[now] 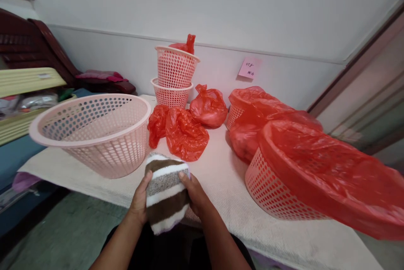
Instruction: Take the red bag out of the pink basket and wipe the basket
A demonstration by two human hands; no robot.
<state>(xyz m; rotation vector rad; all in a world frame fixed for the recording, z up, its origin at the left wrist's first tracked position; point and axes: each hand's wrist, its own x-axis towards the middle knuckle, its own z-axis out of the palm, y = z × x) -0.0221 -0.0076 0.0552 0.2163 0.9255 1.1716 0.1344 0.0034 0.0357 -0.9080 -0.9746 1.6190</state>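
A folded striped cloth [167, 181], fluffy and banded in brown, grey and white, is held over the front edge of the table. My left hand [140, 200] grips its left side, thumb on top. On the right side, my right hand [193, 190] pinches it with the thumb pressed on the upper face; the other fingers are behind the cloth, out of sight. Just beyond the cloth lie crumpled red plastic bags [186, 133]. A large pink basket [107, 152] with a perforated wall stands to the left of my hands.
At right, a pink basket [277, 190] is lined with red plastic, with more red bags [246, 131] behind it. Stacked pink baskets [175, 68] and a tied red bag [208, 108] stand near the wall, which bears a pink note [248, 68]. Yellow trays [28, 80] are at far left.
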